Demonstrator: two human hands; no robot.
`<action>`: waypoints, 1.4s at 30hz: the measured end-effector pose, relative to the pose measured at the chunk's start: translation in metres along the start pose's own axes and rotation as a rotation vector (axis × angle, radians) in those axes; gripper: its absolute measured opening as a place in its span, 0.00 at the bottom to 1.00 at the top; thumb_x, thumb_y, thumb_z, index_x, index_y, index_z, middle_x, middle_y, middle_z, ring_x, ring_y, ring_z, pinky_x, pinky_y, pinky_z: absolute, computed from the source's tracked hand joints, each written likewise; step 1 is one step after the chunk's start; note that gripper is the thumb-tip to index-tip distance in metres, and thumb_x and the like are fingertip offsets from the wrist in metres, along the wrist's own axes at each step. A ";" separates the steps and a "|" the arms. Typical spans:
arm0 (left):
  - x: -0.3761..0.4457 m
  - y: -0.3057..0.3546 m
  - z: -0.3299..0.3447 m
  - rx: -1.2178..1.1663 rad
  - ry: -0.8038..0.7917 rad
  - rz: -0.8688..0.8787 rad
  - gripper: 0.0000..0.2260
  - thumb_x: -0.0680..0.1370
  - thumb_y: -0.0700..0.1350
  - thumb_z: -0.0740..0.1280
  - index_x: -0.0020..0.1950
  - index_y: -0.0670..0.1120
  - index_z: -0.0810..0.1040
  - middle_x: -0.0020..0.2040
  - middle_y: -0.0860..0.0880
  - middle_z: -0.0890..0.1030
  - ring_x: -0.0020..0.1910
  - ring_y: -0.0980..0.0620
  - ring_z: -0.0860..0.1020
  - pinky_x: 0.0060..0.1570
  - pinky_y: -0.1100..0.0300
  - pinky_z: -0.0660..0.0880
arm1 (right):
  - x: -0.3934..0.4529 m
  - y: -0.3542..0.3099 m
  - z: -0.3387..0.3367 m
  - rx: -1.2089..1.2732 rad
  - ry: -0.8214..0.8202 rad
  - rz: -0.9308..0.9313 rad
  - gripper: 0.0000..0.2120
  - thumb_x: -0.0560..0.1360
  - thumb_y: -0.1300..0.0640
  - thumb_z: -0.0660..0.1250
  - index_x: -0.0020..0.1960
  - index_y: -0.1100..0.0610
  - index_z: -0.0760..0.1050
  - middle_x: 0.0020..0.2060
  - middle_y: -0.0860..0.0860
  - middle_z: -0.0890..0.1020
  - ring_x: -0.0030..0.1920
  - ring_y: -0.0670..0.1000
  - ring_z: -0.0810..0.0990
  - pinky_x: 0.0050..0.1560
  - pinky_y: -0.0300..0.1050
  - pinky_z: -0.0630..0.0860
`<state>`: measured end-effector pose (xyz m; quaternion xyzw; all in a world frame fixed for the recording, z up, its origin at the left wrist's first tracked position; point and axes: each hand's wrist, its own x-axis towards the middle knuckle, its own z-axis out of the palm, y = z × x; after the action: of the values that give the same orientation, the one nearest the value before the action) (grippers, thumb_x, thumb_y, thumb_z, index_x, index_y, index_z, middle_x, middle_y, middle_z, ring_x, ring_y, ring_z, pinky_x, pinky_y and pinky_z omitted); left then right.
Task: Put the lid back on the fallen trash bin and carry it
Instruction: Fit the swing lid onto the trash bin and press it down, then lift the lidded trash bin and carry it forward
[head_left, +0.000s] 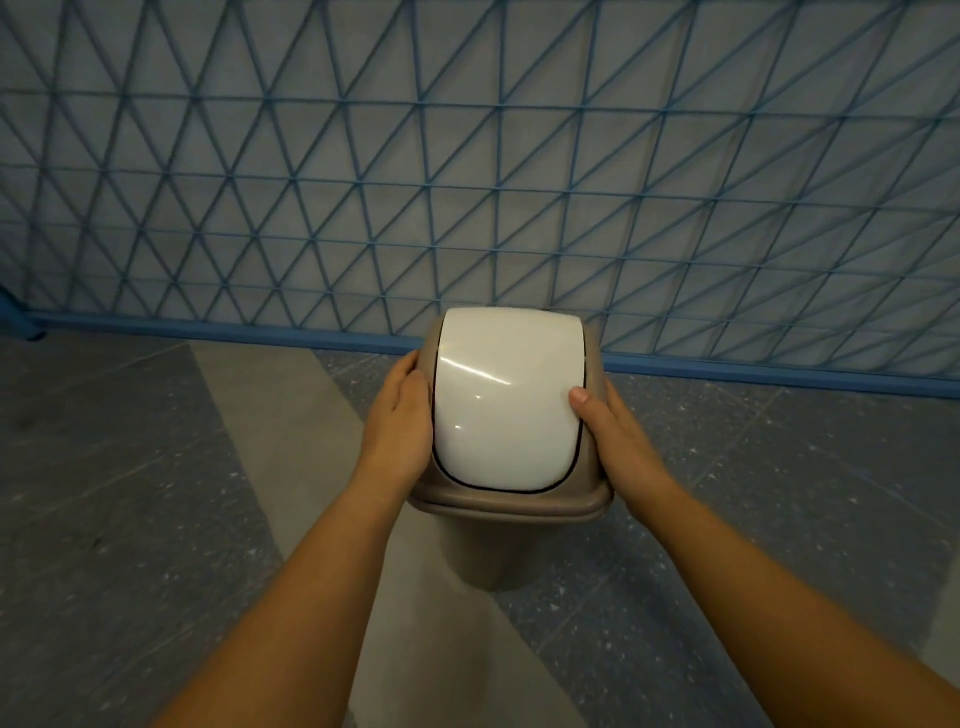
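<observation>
Left hand (400, 415) and right hand (608, 431) wrapped tight round the lid (506, 410), already on the upright trash bin (483, 551) above the floor (130, 467); next, carrying without tipping.

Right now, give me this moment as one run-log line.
lid: seated on bin | bin: upright | left hand: on lid's left side | right hand: on right side, thumb on flap | lifted: cannot tell

One trash bin (483, 545), one lid (506, 400), two hands, left (397, 415) and right (615, 441), apparently one blue mesh fence (519, 182)
</observation>
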<state>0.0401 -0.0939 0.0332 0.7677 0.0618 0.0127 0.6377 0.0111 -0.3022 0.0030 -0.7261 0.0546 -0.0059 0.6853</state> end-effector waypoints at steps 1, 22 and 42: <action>0.001 -0.003 0.000 0.016 0.039 0.013 0.16 0.78 0.52 0.51 0.62 0.57 0.73 0.49 0.62 0.75 0.49 0.61 0.73 0.49 0.62 0.67 | 0.000 0.001 0.001 0.002 -0.002 -0.001 0.35 0.66 0.33 0.64 0.71 0.38 0.64 0.62 0.41 0.77 0.59 0.42 0.77 0.53 0.40 0.74; 0.021 -0.029 -0.023 -0.033 0.000 -0.545 0.05 0.72 0.42 0.65 0.38 0.45 0.80 0.36 0.46 0.81 0.37 0.48 0.78 0.30 0.59 0.72 | -0.003 0.011 0.001 0.014 0.021 -0.041 0.31 0.71 0.40 0.62 0.72 0.43 0.63 0.58 0.39 0.78 0.49 0.33 0.80 0.39 0.25 0.75; 0.074 -0.005 -0.003 0.028 -0.110 -0.545 0.11 0.76 0.47 0.65 0.38 0.41 0.76 0.37 0.42 0.80 0.37 0.45 0.78 0.37 0.55 0.74 | 0.046 0.001 -0.013 -0.108 0.303 0.386 0.14 0.77 0.50 0.61 0.39 0.58 0.79 0.39 0.54 0.83 0.37 0.49 0.77 0.33 0.41 0.70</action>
<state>0.1130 -0.0815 0.0242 0.7310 0.2315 -0.2019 0.6094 0.0556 -0.3189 -0.0006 -0.7287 0.2946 0.0194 0.6180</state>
